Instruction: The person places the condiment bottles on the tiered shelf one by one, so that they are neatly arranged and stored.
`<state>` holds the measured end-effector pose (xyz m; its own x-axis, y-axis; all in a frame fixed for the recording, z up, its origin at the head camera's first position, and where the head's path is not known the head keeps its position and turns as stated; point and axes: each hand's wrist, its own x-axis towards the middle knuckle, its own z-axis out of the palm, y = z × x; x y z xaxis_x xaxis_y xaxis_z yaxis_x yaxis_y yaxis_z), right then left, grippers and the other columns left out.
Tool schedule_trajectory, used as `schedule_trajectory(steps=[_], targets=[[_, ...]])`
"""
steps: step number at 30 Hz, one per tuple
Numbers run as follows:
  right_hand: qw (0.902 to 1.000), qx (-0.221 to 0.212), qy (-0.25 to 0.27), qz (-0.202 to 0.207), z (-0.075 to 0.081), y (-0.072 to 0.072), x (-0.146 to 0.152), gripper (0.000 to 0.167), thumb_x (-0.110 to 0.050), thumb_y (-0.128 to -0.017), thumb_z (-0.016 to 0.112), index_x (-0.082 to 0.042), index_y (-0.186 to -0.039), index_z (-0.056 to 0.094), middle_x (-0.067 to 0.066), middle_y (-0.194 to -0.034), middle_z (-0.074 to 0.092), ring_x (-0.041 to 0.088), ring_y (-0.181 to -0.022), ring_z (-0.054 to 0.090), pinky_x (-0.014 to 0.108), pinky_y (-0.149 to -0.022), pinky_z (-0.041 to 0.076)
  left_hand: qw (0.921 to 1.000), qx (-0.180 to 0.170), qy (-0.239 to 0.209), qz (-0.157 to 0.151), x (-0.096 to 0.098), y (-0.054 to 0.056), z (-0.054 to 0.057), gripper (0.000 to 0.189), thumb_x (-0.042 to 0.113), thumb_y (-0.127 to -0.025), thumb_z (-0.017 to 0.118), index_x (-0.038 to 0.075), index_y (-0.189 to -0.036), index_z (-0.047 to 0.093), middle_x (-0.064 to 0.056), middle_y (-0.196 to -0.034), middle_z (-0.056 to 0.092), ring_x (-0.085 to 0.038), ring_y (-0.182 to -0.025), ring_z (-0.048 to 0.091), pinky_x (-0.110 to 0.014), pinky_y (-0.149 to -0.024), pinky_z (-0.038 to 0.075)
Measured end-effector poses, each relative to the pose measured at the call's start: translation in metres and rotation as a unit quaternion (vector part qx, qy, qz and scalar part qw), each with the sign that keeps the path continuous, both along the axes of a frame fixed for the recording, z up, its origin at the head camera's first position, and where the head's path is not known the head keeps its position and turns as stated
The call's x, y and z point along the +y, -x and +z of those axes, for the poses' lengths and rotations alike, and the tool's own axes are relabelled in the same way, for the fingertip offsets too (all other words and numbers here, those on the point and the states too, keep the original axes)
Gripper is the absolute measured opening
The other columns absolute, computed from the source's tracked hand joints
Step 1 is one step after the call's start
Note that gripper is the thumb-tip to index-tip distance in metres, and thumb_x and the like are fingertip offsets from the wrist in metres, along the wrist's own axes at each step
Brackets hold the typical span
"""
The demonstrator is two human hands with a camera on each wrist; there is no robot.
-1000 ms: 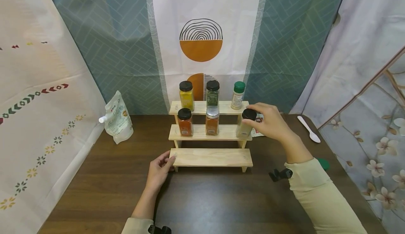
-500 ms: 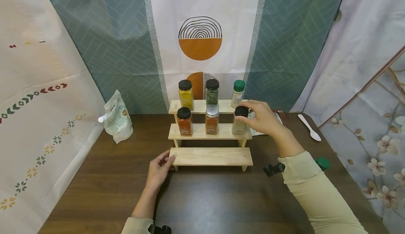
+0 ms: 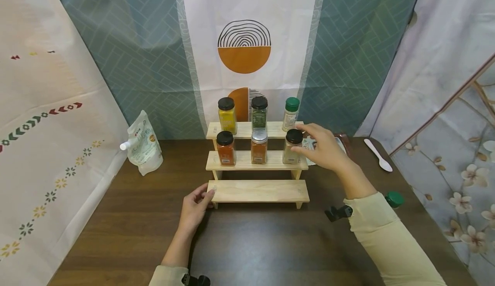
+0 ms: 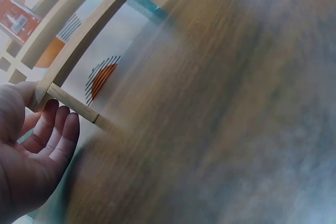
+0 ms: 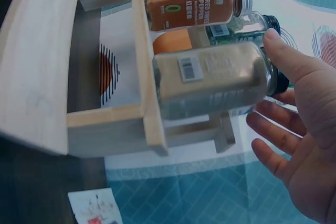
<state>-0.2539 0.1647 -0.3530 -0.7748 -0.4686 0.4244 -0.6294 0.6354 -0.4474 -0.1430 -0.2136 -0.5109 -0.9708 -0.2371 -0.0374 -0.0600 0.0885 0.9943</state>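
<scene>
A three-tier wooden spice rack (image 3: pixel 258 191) stands on the table. At the left end of its lowest step, my left hand (image 3: pixel 194 206) pinches the board, thumb above and fingers curled beneath in the left wrist view. My right hand (image 3: pixel 322 147) is beside a spice jar (image 3: pixel 291 152) with a black lid and pale contents, upright at the right end of the middle step. Its fingers are spread, with the thumb tip close to the lid in the right wrist view. Left of this jar stand a silver-lidded red pepper jar (image 3: pixel 259 152) and a black-lidded orange-red jar (image 3: pixel 226 153).
On the top step are a yellow jar (image 3: pixel 227 120), a green herb jar (image 3: pixel 259 116) and a green-capped shaker (image 3: pixel 291 117). A white spouted pouch (image 3: pixel 145 148) is at left. Packets (image 3: pixel 342 142), a white spoon (image 3: pixel 378 156) and a green lid (image 3: pixel 394 199) lie at right.
The pale jar has shifted left along the middle step to its right-end spot. My right hand has loosened from it and drawn slightly right. The left hand stays put.
</scene>
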Motion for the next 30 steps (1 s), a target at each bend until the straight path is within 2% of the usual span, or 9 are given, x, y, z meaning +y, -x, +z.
schedule_trajectory(steps=[2, 5, 9, 13, 14, 21, 30], targets=[[1.0, -0.004, 0.001, -0.002, -0.004, -0.004, 0.006, 0.066, -0.025, -0.086, 0.084, -0.001, -0.141, 0.056, 0.019, -0.124, 0.063, 0.034, -0.102, 0.063, 0.053, -0.084, 0.054, 1.0, -0.006, -0.001, -0.002, 0.001, -0.001, 0.004, 0.047, 0.013, -0.099, 0.068, -0.007, -0.139, 0.056, -0.01, -0.089, 0.065, -0.014, -0.075, 0.066, -0.027, -0.071, 0.06], [0.9999, -0.011, -0.004, 0.001, -0.011, -0.009, 0.014, 0.061, -0.022, -0.088, 0.081, 0.002, -0.139, 0.056, 0.021, -0.123, 0.064, 0.033, -0.099, 0.065, 0.051, -0.08, 0.055, 1.0, -0.006, -0.001, -0.008, 0.004, -0.007, 0.017, 0.046, 0.011, -0.099, 0.068, -0.009, -0.138, 0.055, -0.011, -0.088, 0.065, -0.016, -0.075, 0.066, -0.028, -0.071, 0.06], [0.9993, -0.029, -0.005, 0.022, -0.019, -0.017, 0.026, 0.053, -0.016, -0.091, 0.079, 0.005, -0.135, 0.059, 0.022, -0.124, 0.065, 0.034, -0.1, 0.067, 0.055, -0.086, 0.055, 0.9998, 0.01, 0.005, -0.016, 0.008, -0.014, 0.031, 0.047, 0.01, -0.098, 0.068, -0.014, -0.137, 0.054, -0.011, -0.087, 0.065, -0.018, -0.075, 0.067, -0.029, -0.07, 0.061], [0.9982, -0.049, -0.012, 0.032, -0.027, -0.025, 0.038, 0.051, -0.014, -0.091, 0.077, 0.006, -0.134, 0.059, 0.02, -0.12, 0.066, 0.035, -0.102, 0.066, 0.056, -0.087, 0.056, 0.9998, 0.012, 0.007, -0.015, 0.008, -0.014, 0.032, 0.047, 0.009, -0.098, 0.069, -0.014, -0.136, 0.054, -0.011, -0.086, 0.066, -0.019, -0.075, 0.068, -0.03, -0.07, 0.061], [0.9981, -0.051, -0.013, 0.032, -0.028, -0.026, 0.041, 0.05, -0.014, -0.091, 0.077, 0.006, -0.133, 0.059, 0.019, -0.118, 0.067, 0.035, -0.102, 0.066, 0.056, -0.086, 0.057, 0.9998, 0.009, 0.005, -0.014, 0.008, -0.013, 0.031, 0.046, 0.009, -0.098, 0.069, -0.013, -0.136, 0.055, -0.011, -0.086, 0.066, -0.019, -0.075, 0.068, -0.03, -0.07, 0.061], [0.9993, -0.026, -0.022, 0.014, -0.04, -0.037, 0.059, 0.049, -0.013, -0.088, 0.08, 0.005, -0.13, 0.062, 0.021, -0.119, 0.068, 0.036, -0.098, 0.067, 0.057, -0.086, 0.055, 1.0, 0.003, -0.001, -0.003, 0.001, -0.002, 0.004, 0.046, 0.014, -0.098, 0.069, -0.007, -0.137, 0.057, -0.011, -0.088, 0.067, -0.013, -0.074, 0.067, -0.027, -0.07, 0.06], [0.9993, -0.024, -0.02, -0.02, -0.047, -0.051, 0.078, 0.048, -0.016, -0.087, 0.082, 0.002, -0.128, 0.064, 0.018, -0.12, 0.068, 0.034, -0.102, 0.067, 0.059, -0.088, 0.052, 0.9997, 0.022, 0.011, 0.003, 0.002, -0.002, -0.002, 0.043, 0.016, -0.098, 0.071, -0.005, -0.134, 0.061, -0.013, -0.088, 0.068, -0.014, -0.074, 0.067, -0.026, -0.068, 0.06]])
